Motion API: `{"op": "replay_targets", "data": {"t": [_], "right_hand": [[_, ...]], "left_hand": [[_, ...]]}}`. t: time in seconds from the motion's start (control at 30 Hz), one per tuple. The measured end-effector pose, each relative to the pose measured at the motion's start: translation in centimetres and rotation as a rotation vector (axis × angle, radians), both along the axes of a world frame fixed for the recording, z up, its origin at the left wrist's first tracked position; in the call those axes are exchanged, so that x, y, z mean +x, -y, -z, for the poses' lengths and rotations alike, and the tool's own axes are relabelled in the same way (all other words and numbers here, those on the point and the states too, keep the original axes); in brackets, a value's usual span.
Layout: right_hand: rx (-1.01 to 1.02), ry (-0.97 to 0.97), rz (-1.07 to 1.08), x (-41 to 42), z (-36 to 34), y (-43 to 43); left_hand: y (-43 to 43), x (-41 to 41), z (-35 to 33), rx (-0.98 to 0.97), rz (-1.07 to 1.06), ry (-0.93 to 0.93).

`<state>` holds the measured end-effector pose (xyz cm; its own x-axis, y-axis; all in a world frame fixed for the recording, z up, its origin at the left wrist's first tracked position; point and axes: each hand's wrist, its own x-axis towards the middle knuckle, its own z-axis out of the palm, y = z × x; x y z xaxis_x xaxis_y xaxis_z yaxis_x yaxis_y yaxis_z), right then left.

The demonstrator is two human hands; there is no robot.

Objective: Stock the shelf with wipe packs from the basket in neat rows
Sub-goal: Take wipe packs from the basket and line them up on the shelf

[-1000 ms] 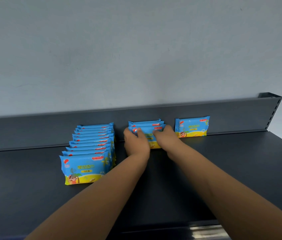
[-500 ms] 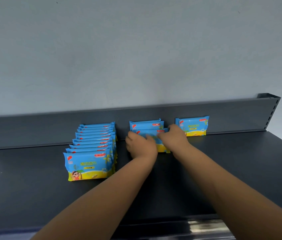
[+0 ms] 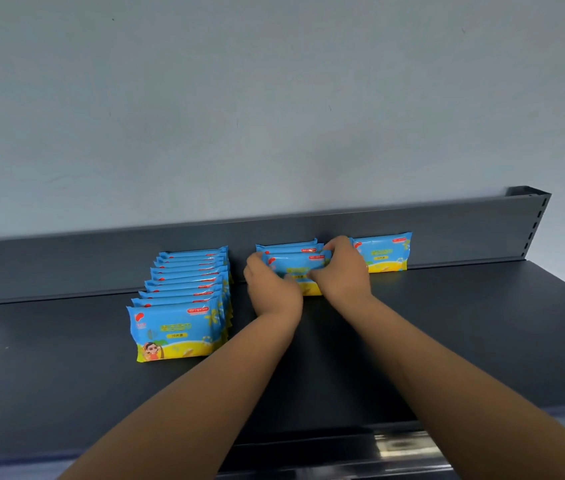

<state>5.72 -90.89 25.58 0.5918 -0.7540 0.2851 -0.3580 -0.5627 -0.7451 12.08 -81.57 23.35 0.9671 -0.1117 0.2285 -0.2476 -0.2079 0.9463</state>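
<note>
Gripping one wipe pack from both ends, the person reaches both bare arms forward over the dark grey shelf (image 3: 447, 341) in the head view. The left hand (image 3: 272, 292) has its fingers curled round the left end of the front pack (image 3: 293, 266), and the right hand (image 3: 343, 271) curls over its upper right corner, with fingers also lying across the lower front of the pack. That pack stands upright on its long edge as the nearest one of the middle row (image 3: 286, 247), touching the packs behind it, whose blue top edges show just above it near the back panel (image 3: 66, 261). To the left, apart from the hands, stands the left row (image 3: 187, 282), a longer line of upright packs, one close behind another, running from the back panel towards the camera; its foremost pack faces forward with its blue and yellow print in full view. To the right, a single pack (image 3: 383, 252) stands upright against the back panel, just beside the right hand. A pale blue-grey wall (image 3: 274, 98) rises behind the shelf.
</note>
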Motion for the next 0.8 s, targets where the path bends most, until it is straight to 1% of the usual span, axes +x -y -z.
{"op": "replay_targets", "data": {"t": [0.23,0.33,0.37,0.43,0.5,0.57,0.63,0.73,0.8], "right_hand": [[-0.057,-0.039,-0.015,0.6,-0.4,0.1],[-0.079,-0.087,-0.004,0.4,-0.4,-0.1],[-0.085,-0.096,0.009,0.3,-0.5,-0.2],[-0.090,-0.086,0.044,-0.2,-1.0,-0.6],[-0.105,-0.056,0.051,-1.1,-1.7,-1.2],[-0.143,-0.051,0.005,-2.2,-2.3,-1.6],[-0.170,-0.045,-0.064,-3.6,-2.9,-2.1],[-0.229,-0.013,-0.153,-5.7,-3.2,-3.1],[-0.287,0.008,-0.199,-6.8,-3.3,-4.1]], "left_hand": [[0.3,0.1,0.6,-0.018,0.026,-0.034],[0.2,-0.4,0.1,0.055,-0.016,-0.062],[0.2,-0.8,-0.1,0.090,-0.018,-0.044],[0.0,-2.0,-0.8,0.174,0.025,0.041],[-0.7,-2.8,-1.7,0.318,0.095,0.177],[-2.0,-3.3,-3.0,0.556,0.120,0.396],[-3.7,-3.4,-4.4,0.717,0.134,0.587],[-5.9,-4.0,-5.6,0.821,0.189,0.690],[-7.6,-4.6,-5.9,0.826,0.146,0.748]]}}
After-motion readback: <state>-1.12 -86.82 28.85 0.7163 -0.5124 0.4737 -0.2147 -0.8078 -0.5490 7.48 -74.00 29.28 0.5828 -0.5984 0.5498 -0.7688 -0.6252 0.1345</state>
